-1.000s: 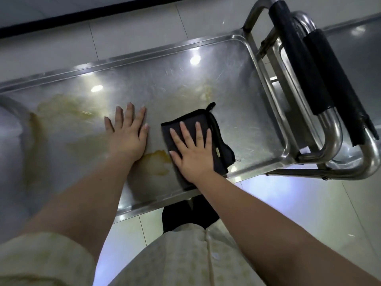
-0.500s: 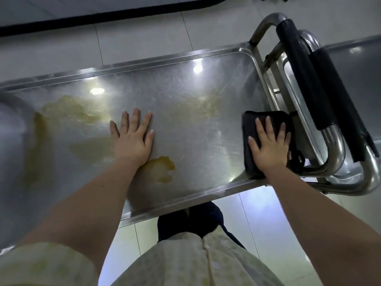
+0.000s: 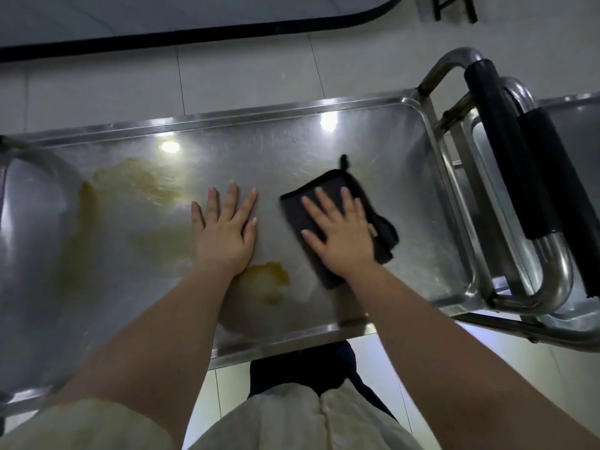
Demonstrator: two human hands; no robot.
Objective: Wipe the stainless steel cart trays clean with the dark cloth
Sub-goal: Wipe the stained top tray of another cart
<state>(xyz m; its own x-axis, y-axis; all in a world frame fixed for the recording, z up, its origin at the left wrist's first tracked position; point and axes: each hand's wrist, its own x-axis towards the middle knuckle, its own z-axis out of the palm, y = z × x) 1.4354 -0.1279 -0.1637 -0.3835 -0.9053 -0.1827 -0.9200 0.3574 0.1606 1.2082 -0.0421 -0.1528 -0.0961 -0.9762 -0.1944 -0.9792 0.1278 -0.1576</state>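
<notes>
A stainless steel cart tray (image 3: pixel 431 196) stretches across the view below me. My right hand (image 3: pixel 341 235) lies flat on a folded dark cloth (image 3: pixel 298 209), pressing it onto the tray's middle right. My left hand (image 3: pixel 225 232) rests flat on the bare steel just left of the cloth, fingers spread, holding nothing. Yellow-brown smears (image 3: pixel 143 183) cover the tray's left half, and a thicker yellow patch (image 3: pixel 272 277) sits by my left wrist.
The cart's steel handle with black grips (image 3: pixel 506 157) rises at the right end, and a second cart's handle (image 3: pixel 558 177) is nested against it. Pale floor tiles (image 3: pixel 243 76) surround the cart. A dark-edged mat (image 3: pixel 194 40) lies beyond it.
My right hand slid the cloth from the tray's middle out to its right end, then back left to the middle right. My left hand stayed planted.
</notes>
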